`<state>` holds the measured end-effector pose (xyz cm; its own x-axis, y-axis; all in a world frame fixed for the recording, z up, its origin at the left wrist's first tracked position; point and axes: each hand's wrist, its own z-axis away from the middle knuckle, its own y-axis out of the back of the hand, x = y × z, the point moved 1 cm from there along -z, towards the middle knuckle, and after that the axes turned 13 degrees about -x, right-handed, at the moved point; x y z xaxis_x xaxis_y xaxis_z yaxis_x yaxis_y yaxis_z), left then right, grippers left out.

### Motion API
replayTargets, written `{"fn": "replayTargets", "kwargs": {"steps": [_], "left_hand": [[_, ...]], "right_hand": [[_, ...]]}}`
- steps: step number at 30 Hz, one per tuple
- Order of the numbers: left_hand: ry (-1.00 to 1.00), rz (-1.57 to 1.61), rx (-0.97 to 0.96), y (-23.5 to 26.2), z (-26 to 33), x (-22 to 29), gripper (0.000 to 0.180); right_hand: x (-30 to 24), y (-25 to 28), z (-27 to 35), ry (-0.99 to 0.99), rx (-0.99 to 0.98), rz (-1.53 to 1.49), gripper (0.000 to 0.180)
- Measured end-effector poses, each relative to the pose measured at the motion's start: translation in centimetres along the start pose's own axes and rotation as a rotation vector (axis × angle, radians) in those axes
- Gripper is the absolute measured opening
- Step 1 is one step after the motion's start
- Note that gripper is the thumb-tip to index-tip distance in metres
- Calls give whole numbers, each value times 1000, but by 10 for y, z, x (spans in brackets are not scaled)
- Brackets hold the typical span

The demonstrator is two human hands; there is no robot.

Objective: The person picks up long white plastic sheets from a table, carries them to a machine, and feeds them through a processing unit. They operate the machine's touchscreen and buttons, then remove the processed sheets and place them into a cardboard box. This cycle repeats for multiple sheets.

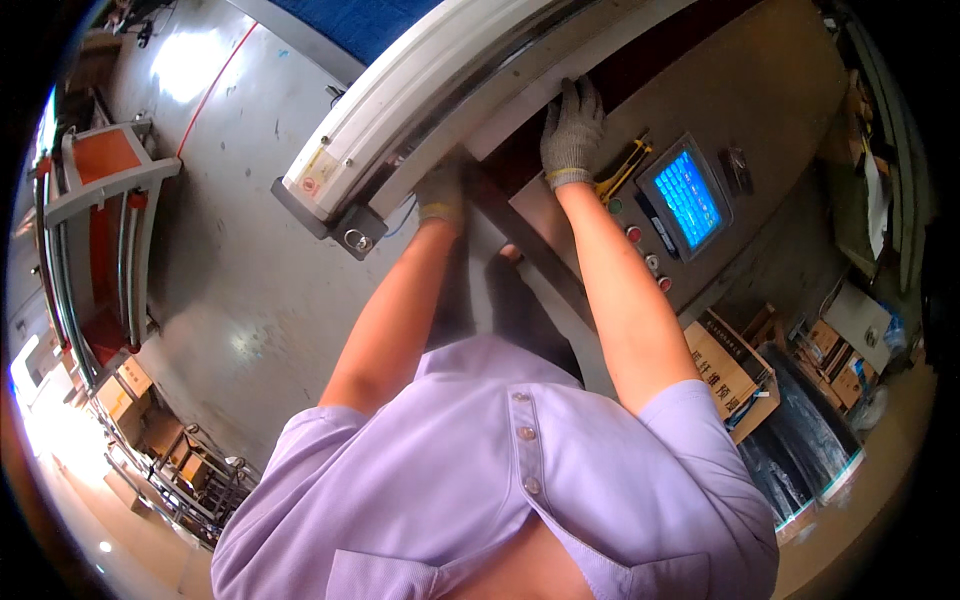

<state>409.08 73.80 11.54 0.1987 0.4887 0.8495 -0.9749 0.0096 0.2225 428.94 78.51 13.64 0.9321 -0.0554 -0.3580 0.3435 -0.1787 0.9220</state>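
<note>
Grey workshop floor [230, 300] fills the head view's left. Across upper centre runs a white machine beam [400, 110]; along its edge the gloved right hand [574, 135] lies flat, grip unclosed, probably for steadying. Shadow obscures the left hand [440, 190]; I cannot tell its grip. A touchscreen [687, 198] sits right of centre on the counter [770, 130], presumably within easy reach.

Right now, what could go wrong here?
The right hand is close to the white beam and might get pinched if that moved. The right forearm passes beside a red button and could bump it. The left hand lies in shadow, so a snag might go unnoticed.
</note>
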Motion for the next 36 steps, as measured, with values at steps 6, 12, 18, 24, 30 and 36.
{"fn": "replayTargets", "kwargs": {"steps": [6, 12, 18, 24, 30, 36], "left_hand": [[38, -5, -56, 5, 3, 6, 48], [23, -201, -79, 7, 2, 23, 47], [-316, -897, -256, 7, -12, -38, 42], [192, 113, -228, 4, 1, -15, 50], [-158, -457, -210, 9, -26, -60, 46], [-78, -388, -351, 16, -33, -79, 56]], "right_hand": [[-10, -2, 0, -15, -38, 68, 47], [-14, 3, -6, -31, -28, 198, 51], [-4, -5, -8, -199, -190, 95, 54], [-22, 39, -11, -183, -306, 59, 67], [-25, 40, -12, -196, -355, 88, 68], [-22, 32, -11, -194, -344, 78, 68]]}}
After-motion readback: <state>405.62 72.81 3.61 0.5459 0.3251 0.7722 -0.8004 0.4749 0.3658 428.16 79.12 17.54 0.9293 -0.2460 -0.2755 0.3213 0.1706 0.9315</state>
